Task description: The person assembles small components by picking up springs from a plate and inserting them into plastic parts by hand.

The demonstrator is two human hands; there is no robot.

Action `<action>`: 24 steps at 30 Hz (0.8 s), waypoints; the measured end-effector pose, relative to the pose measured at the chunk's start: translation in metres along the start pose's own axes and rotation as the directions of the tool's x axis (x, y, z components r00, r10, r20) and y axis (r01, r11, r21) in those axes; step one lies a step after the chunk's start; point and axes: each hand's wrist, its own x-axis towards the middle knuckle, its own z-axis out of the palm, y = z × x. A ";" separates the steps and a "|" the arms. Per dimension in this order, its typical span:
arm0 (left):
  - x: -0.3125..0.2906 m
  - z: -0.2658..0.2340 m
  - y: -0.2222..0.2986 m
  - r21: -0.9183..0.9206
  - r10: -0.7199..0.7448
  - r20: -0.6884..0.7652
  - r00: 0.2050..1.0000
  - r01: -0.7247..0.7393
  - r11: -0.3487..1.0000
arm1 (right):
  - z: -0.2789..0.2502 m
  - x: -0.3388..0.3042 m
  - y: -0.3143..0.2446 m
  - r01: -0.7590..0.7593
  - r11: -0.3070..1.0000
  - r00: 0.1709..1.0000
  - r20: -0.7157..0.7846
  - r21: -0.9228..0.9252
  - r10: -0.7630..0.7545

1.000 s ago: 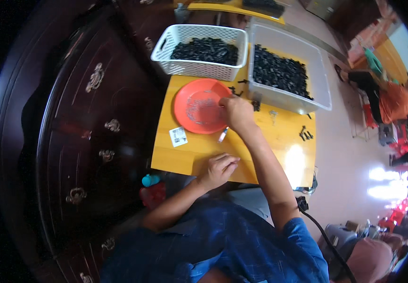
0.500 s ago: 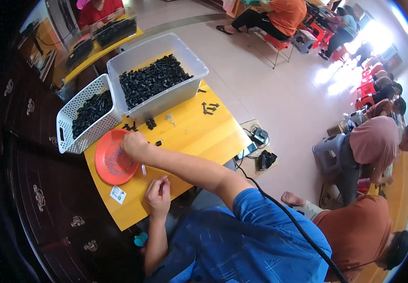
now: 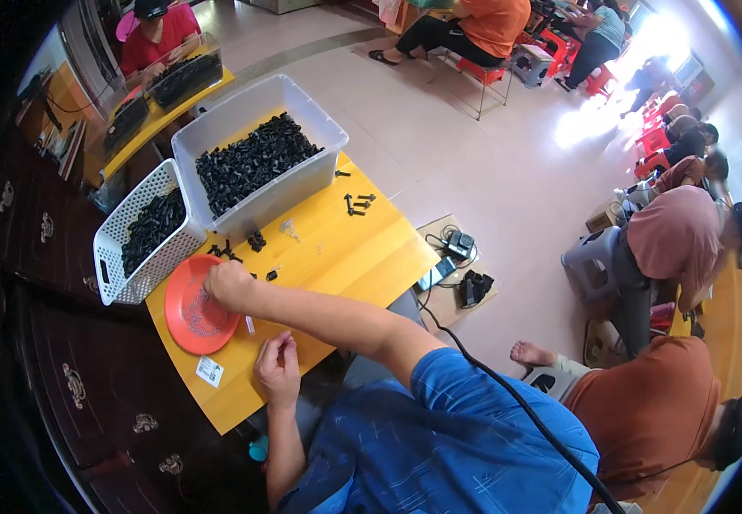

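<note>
My right hand (image 3: 232, 285) reaches over the upper right part of an orange-red plate (image 3: 184, 331). Its fingers are curled downward, with the tips hidden behind the hand. Small silvery pieces (image 3: 206, 320) lie scattered in that plate. Nearer to me, my left hand (image 3: 278, 370) is at the front edge of the yellow table (image 3: 328, 257), thumb and fingers pressed together. Whatever it pinches is too small to make out. A few black plastic parts (image 3: 256, 241) and a small pile of clear pieces (image 3: 289, 228) lie beyond my right hand.
A clear bin (image 3: 320, 163) and a white perforated basket (image 3: 187, 238), both holding black parts, stand at the table's far left. A white label (image 3: 209, 371) lies by the plate. Dark drawers (image 3: 71, 343) flank the left; a black cable (image 3: 508, 381) crosses my right arm's sleeve. Other people sit around.
The whole view has shifted a little. My right hand stays over the plate and my left hand stays by the table edge, its fingers still together.
</note>
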 end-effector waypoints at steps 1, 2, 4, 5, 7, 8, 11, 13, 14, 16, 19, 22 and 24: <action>0.000 0.000 0.000 -0.008 -0.010 0.004 1.000 0.010 1.000 | 0.000 -0.001 0.000 0.000 1.000 0.999 0.034 -0.010 0.000; 0.000 0.000 0.000 -0.012 -0.006 0.006 1.000 0.006 1.000 | -0.001 -0.001 0.000 -0.003 1.000 1.000 0.006 -0.008 0.004; 0.000 -0.001 -0.001 0.038 0.022 -0.003 1.000 -0.022 0.999 | -0.002 -0.002 -0.001 0.007 1.000 0.999 0.033 0.024 -0.008; 0.000 -0.001 -0.001 0.038 0.024 -0.003 1.000 -0.024 0.999 | -0.002 -0.003 -0.002 0.006 1.000 0.999 0.031 0.023 -0.006; 0.000 0.000 -0.002 0.036 0.023 0.000 1.000 -0.023 0.999 | -0.003 -0.003 -0.003 0.005 1.000 1.000 0.018 0.029 -0.005; 0.000 0.000 -0.003 0.032 0.029 0.000 1.000 -0.029 0.999 | -0.003 -0.004 -0.003 0.007 1.000 1.000 0.000 0.030 -0.007; 0.000 0.000 -0.003 0.020 0.019 0.000 1.000 -0.019 1.000 | -0.004 -0.005 -0.004 0.015 0.999 1.000 -0.009 0.033 -0.015; 0.000 0.000 -0.002 0.038 0.060 -0.014 0.998 -0.060 0.998 | -0.006 -0.003 -0.004 0.022 0.999 0.999 0.032 0.036 -0.023; 0.000 0.000 -0.002 0.038 0.061 -0.016 0.998 -0.060 0.997 | -0.007 -0.003 -0.004 0.025 0.999 1.000 0.013 0.041 -0.025; -0.001 0.000 -0.001 0.007 -0.013 0.003 1.000 0.013 1.000 | -0.011 -0.004 -0.003 0.058 0.998 0.995 0.082 0.015 -0.059; -0.001 -0.001 -0.003 0.047 -0.028 0.014 1.000 0.027 0.999 | -0.022 -0.004 -0.002 0.033 0.998 0.995 0.094 0.053 -0.038; -0.003 0.000 -0.007 0.051 -0.016 -0.008 1.000 0.017 0.999 | -0.031 -0.018 0.004 0.061 0.983 0.992 -0.119 0.171 -0.041; -0.004 0.000 -0.012 0.052 0.002 -0.009 1.000 -0.002 0.999 | -0.035 -0.032 0.011 0.084 0.934 0.980 -0.201 0.348 -0.013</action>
